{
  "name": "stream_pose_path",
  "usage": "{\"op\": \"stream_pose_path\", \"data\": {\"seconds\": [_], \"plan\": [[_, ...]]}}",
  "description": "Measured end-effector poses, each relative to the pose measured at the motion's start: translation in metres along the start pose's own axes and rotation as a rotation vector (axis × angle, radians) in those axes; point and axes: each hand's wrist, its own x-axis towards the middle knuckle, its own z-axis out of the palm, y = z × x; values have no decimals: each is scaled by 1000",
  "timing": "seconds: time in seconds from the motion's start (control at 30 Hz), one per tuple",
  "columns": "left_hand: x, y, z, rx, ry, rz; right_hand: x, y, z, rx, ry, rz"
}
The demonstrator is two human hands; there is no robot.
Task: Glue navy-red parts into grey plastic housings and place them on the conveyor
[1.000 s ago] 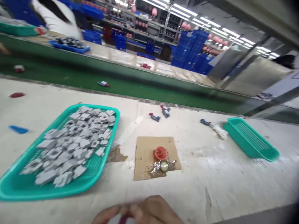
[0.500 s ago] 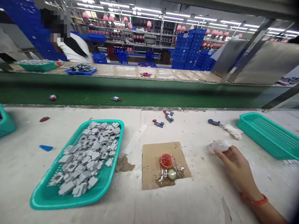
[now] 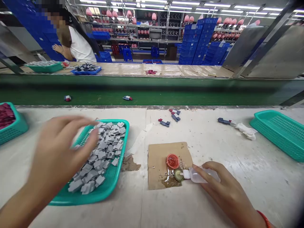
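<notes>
Right now our right hand [image 3: 225,190] is wrapped around a small clear squeeze bottle [image 3: 198,175], fingers closed on its body, and the bottle lies almost flat with its white nozzle pointing left. The nozzle tip sits at a small round greenish cap [image 3: 177,174] — touching it or just short of it, we cannot tell which. That cap rests on a brown cardboard square [image 3: 159,155] on the white worktable [image 3: 213,142], in a wet stain, with an orange-red cap [image 3: 172,161] just behind it.

Our left hand [image 3: 57,155] hovers over the near left part of a teal mesh tray [image 3: 111,182] heaped with small grey plastic parts [image 3: 106,142]. Its fingers are spread and loosely curled, blurred, and we see nothing held in them.

At the table's left edge stands another teal tray with dark red parts [image 3: 6,115], and a third teal tray [image 3: 280,133] stands far right. A crumpled white rag [image 3: 245,130] and a few blue-and-red assembled pieces [image 3: 174,114] lie near the back edge. Beyond runs a green conveyor belt [image 3: 166,95] carrying two small pieces — and across it a person in a white shirt [image 3: 79,47] is at another bench.
</notes>
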Motion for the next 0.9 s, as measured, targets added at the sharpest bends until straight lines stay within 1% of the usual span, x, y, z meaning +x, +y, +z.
{"op": "stream_pose_path", "data": {"seconds": [0.03,0.07,0.13,0.17,0.2,0.27,0.33,0.4,0.5,0.57,0.63,0.7,0.77,0.8,0.83,0.9], "plan": [[24,2,12,155,-101,108,0,0,-1,-10,-5,-4],[47,3,27,179,-183,152,1,-1,-2,-22,-13,-11],[86,3,59,211,-290,194,1,-2,-4,-42,-34,-31],[101,1,76,217,-334,199,2,-2,-6,-45,-41,-39],[114,-2,91,224,-370,200,2,-3,-7,-46,-47,-48],[131,-9,119,227,-434,199,4,-2,-9,-43,-61,-56],[142,-16,141,216,-501,200,4,-1,-11,-40,-77,-69],[150,-22,157,203,-575,203,4,0,-12,-44,-101,-97],[160,-26,175,191,-665,204,2,1,-11,-62,-122,-96],[165,-28,182,180,-691,206,1,1,-10,-66,-118,-70],[169,-29,186,167,-666,204,1,1,-8,-63,-118,-65],[174,-28,188,161,-587,188,2,3,-7,-61,-112,-71],[180,-26,192,157,-501,168,3,5,-7,-46,-97,-110],[184,-24,194,151,-477,160,4,6,-8,-37,-88,-132],[188,-22,197,143,-472,155,5,6,-9,-28,-86,-143],[194,-18,205,120,-514,149,5,5,-11,-21,-108,-114]]}}
